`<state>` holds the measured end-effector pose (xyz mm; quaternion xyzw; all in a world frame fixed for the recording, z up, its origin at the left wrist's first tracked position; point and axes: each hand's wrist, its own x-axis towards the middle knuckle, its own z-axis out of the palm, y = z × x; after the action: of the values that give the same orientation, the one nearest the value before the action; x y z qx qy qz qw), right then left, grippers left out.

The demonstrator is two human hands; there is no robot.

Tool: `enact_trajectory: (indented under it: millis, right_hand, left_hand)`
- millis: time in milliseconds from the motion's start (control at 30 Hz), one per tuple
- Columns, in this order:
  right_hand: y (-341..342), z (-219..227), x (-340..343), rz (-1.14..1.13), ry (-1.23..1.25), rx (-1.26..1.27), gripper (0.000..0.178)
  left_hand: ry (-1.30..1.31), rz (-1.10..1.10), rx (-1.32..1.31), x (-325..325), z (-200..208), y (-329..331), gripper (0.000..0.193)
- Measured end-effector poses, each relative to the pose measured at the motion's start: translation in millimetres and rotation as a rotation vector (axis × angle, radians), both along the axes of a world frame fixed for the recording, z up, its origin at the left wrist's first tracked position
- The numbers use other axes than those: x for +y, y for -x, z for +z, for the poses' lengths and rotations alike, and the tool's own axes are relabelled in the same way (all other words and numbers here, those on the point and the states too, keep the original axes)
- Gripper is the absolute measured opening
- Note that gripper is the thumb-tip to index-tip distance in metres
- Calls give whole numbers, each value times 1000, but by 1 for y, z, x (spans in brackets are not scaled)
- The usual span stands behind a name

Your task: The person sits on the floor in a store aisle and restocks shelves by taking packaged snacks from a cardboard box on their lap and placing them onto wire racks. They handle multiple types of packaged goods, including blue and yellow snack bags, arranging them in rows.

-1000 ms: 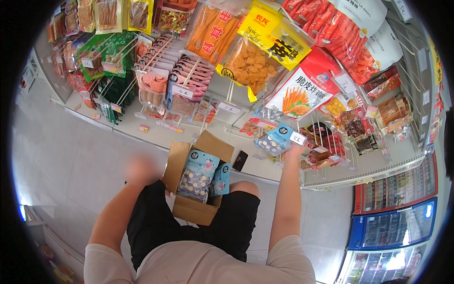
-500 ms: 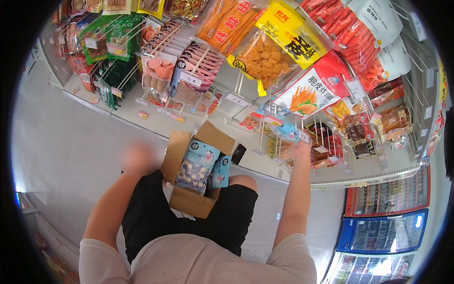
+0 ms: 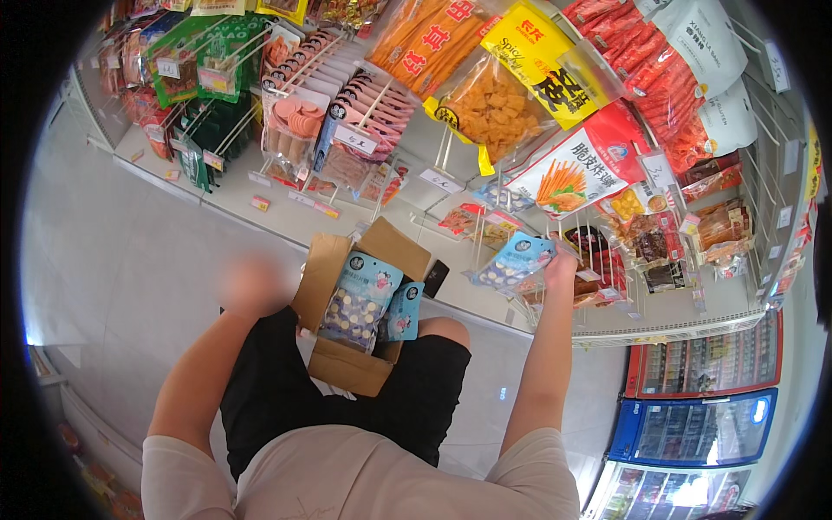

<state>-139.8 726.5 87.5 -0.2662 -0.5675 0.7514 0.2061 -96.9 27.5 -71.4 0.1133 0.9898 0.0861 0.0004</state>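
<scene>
My right hand [image 3: 562, 263] is closed on the top of a blue candy pouch [image 3: 517, 260], with pale round candies showing in its lower part. The pouch is tilted, in front of the lower display hooks. An open cardboard box [image 3: 351, 367] rests at my lap between my knees, flaps spread. Inside it are a large blue candy pouch [image 3: 357, 299] and a smaller-looking blue pouch [image 3: 402, 312] leaning beside it. My left hand [image 3: 257, 286] is by my left knee, next to the box's left flap; it is blurred and its fingers cannot be made out.
A curved white shelf [image 3: 227, 217] with wire hooks holds many hanging snack packets, including a yellow snack bag [image 3: 520, 65] and a red-and-white snack bag [image 3: 572, 165] above my right hand. A small black object [image 3: 436, 279] lies behind the box. Red and blue glass-door coolers [image 3: 693, 429] stand at right.
The blue pouch at my right hand has come away from the hooks and price tag, toward me and slightly left, and now shows more fully. My left hand and the box look nearly unmoved.
</scene>
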Motion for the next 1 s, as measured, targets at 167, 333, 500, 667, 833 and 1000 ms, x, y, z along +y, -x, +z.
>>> enact_trajectory:
  millis: [167,333,500,667,833,1000]
  right_hand:
    - [-6,5,-20,-71,-6,42,28]
    - [-11,-8,20,21,-75,153,27]
    - [-3,-12,18,16,-43,87,24]
    - [-14,-11,21,13,11,102,28]
    - [5,-1,-35,-222,-4,57,26]
    - [2,-43,40,-111,-69,278,14]
  left_hand:
    - [29,46,-63,0,13,-1,32]
    - [-4,23,-68,5,19,1,33]
    - [-40,53,-40,-2,-3,-1,37]
    - [-54,16,62,-1,-38,5,39]
    - [15,80,-100,-7,-7,0,37]
    - [-21,-30,89,-4,-33,5,36]
